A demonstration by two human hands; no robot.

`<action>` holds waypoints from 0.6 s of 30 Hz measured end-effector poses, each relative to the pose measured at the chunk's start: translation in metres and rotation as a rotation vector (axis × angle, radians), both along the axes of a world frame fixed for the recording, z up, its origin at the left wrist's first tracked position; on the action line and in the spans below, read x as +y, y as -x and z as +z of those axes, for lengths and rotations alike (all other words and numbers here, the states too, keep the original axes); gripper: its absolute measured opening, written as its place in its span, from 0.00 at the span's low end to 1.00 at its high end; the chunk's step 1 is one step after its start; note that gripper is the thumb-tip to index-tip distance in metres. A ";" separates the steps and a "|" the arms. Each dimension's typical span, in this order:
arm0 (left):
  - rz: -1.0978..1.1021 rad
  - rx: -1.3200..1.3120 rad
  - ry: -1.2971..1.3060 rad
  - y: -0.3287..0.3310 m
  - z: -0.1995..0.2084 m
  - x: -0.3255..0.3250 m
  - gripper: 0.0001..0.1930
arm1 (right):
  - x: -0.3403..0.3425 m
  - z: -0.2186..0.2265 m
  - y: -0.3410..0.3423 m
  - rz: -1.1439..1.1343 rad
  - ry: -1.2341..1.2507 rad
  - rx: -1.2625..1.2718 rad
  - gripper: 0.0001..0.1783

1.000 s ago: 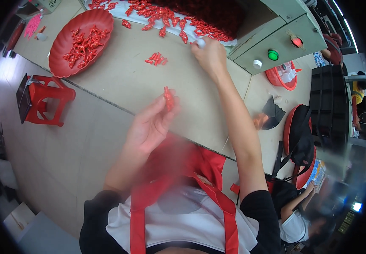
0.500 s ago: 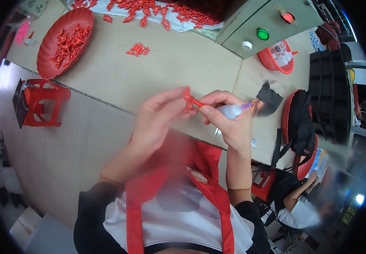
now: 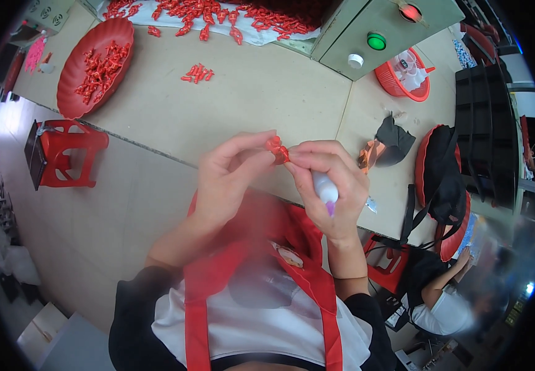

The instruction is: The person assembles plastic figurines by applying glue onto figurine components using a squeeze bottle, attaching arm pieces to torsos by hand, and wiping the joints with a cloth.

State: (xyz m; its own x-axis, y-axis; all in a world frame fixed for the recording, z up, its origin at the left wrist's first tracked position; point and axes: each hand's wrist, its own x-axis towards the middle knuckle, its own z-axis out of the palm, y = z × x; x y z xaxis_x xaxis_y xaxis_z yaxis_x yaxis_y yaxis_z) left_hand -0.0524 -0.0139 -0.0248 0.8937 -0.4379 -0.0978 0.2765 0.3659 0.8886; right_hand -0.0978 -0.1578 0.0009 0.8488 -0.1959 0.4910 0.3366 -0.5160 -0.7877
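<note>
Over the table's near edge, my left hand (image 3: 225, 173) pinches a small glossy red plastic figure piece (image 3: 275, 147) between thumb and fingers. My right hand (image 3: 344, 179) meets it from the other side, its thumb and fingertips closed at the right end of the red plastic. Fingertips hide whether a separate small part is joined there. Tucked in my right palm is a white squeeze bottle (image 3: 325, 187), its purple nozzle (image 3: 330, 209) pointing down toward me. Ahead on the table lies a little group of loose red parts (image 3: 197, 73).
A red scalloped tray (image 3: 69, 80) of red pieces stands at the far left. More red pieces lie on white cloth (image 3: 261, 37) beside a green-grey control box (image 3: 391, 37). A red basket (image 3: 397, 89), dark scraps (image 3: 396, 139) and a black bag (image 3: 441, 176) sit rightward. A red stool (image 3: 72, 151) stands left.
The squeeze bottle has swung in my right hand, its nozzle turning from rightward to downward. My right fingertips have come closer to my left, and the red plastic between them shows shorter.
</note>
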 end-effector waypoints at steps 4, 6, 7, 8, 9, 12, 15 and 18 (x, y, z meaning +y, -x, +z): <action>-0.012 -0.025 0.013 0.000 -0.007 0.001 0.13 | 0.005 -0.006 0.004 -0.045 0.165 -0.118 0.09; 0.014 -0.122 0.043 0.001 -0.009 0.000 0.13 | 0.008 -0.006 0.005 -0.042 0.228 -0.145 0.09; 0.012 -0.121 0.044 0.002 -0.009 -0.001 0.13 | 0.010 -0.005 0.006 -0.057 0.146 -0.118 0.09; 0.019 -0.162 0.055 0.003 -0.009 -0.001 0.13 | 0.011 -0.004 0.006 -0.071 0.063 -0.092 0.09; 0.026 -0.203 0.065 0.003 -0.008 -0.001 0.13 | 0.012 -0.004 0.008 -0.073 0.064 -0.091 0.09; 0.058 -0.362 0.036 0.001 -0.012 -0.002 0.13 | 0.011 -0.006 0.009 -0.037 -0.137 -0.005 0.09; 0.044 -0.369 0.023 0.000 -0.012 -0.001 0.12 | 0.008 -0.008 0.005 -0.013 -0.034 -0.058 0.09; 0.048 -0.397 0.013 -0.001 -0.013 0.000 0.12 | 0.007 -0.012 0.003 -0.007 0.033 -0.120 0.11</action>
